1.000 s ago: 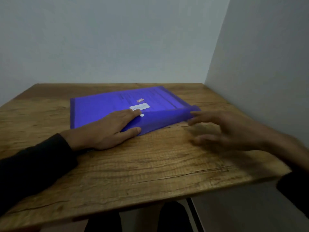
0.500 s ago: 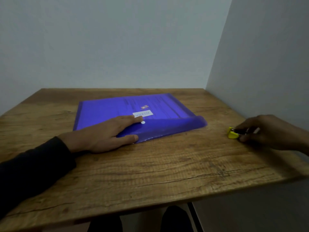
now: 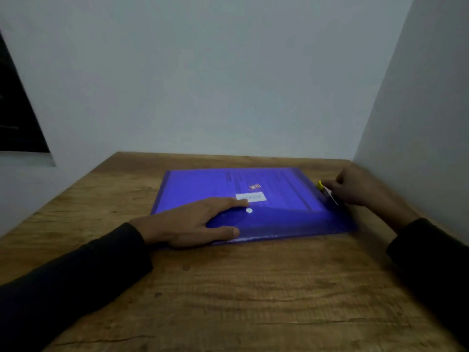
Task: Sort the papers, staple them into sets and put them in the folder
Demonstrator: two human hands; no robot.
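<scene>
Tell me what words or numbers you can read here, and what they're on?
None can be read.
White label on the blue folder: dark print, too blurred.
Small orange sticker: too small.
Printed lines on the papers showing through the folder: too faint.
</scene>
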